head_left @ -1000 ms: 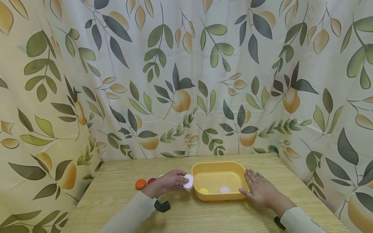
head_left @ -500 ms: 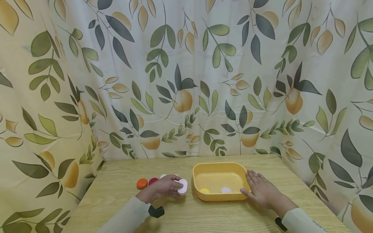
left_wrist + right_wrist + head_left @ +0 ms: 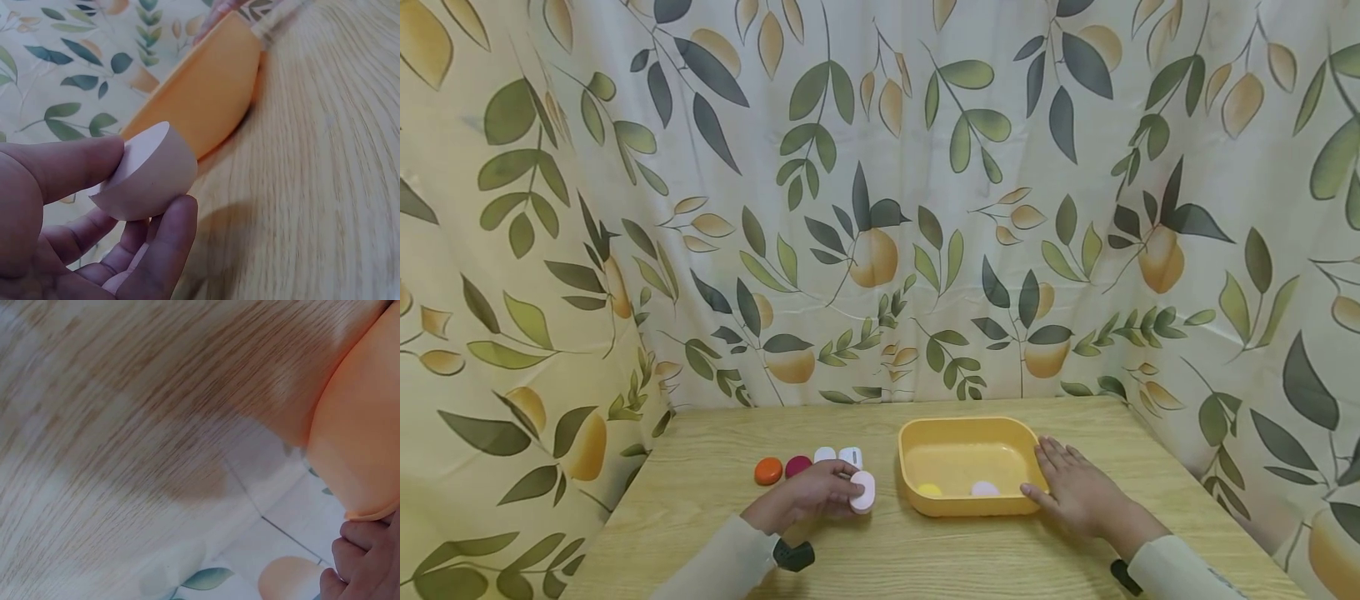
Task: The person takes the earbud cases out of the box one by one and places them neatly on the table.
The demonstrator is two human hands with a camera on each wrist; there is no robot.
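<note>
Pale pink on the held piece [image 3: 863, 492] and on one piece [image 3: 984, 489] inside the orange-yellow tray [image 3: 970, 507], yellow on the other piece [image 3: 929, 490]. Vivid orange on the end disc [image 3: 768, 472], crimson on the next disc [image 3: 798, 465], white on the pair beyond [image 3: 824, 454]. Light yellowish wood grain across the table [image 3: 925, 558]; green and slate leaves [image 3: 970, 75] with orange fruit [image 3: 876, 257] over the cream curtain [image 3: 910, 167].
</note>
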